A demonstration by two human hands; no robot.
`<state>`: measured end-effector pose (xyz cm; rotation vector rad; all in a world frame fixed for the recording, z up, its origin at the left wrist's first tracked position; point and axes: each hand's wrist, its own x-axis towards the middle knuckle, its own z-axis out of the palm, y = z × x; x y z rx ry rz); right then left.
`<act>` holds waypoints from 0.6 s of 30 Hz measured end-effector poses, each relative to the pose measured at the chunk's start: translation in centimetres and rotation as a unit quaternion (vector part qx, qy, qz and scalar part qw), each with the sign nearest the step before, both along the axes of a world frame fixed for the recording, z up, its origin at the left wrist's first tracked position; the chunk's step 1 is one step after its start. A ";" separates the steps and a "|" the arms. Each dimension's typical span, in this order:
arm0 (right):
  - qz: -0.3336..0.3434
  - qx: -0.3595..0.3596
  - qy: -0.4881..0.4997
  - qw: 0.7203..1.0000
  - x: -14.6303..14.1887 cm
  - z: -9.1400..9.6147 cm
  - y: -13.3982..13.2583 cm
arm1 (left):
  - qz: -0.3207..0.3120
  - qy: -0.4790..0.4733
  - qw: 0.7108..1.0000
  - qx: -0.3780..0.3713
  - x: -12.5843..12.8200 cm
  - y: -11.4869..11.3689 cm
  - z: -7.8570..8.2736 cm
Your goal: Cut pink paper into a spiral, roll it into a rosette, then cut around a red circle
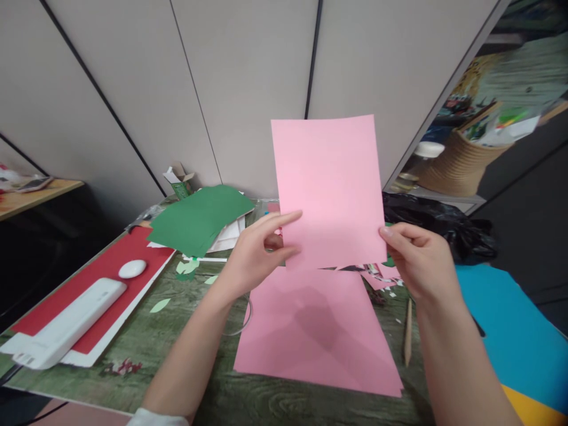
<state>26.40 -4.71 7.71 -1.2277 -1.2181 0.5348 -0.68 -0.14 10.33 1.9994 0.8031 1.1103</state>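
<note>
A sheet of pink paper (pixel 328 183) is held upright above the table. My right hand (pixel 419 254) pinches its lower right edge between thumb and fingers. At the lower left edge is my left hand (pixel 261 248), its thumb and index finger spread apart and overlapping the sheet in view; whether they touch it I cannot tell. Below, on the table, lies a stack of larger pink sheets (pixel 319 349), with a shadow across it. Right of this stack is a pencil (pixel 407 334).
Green sheets (pixel 202 219) lie at the back left. On red paper (pixel 126 260) rest a white power strip (pixel 71 325) and a white mouse (pixel 132 269). Blue paper (pixel 515 319) and a black plastic bag (pixel 448 228) are at the right. A woven basket (pixel 465 163) stands on a shelf.
</note>
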 end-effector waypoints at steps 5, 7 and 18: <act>-0.025 -0.006 0.033 0.999 -0.3 -0.1 0.3 | 0.011 0.008 1.000 -0.010 0.1 -0.1 0.1; -0.021 -0.007 0.032 0.999 -0.2 -0.1 0.4 | 0.019 0.010 1.000 -0.010 0.1 -0.1 0.1; -0.021 -0.035 0.041 0.998 0.0 -0.1 0.3 | 0.013 -0.008 1.000 -0.012 0.2 -0.2 0.3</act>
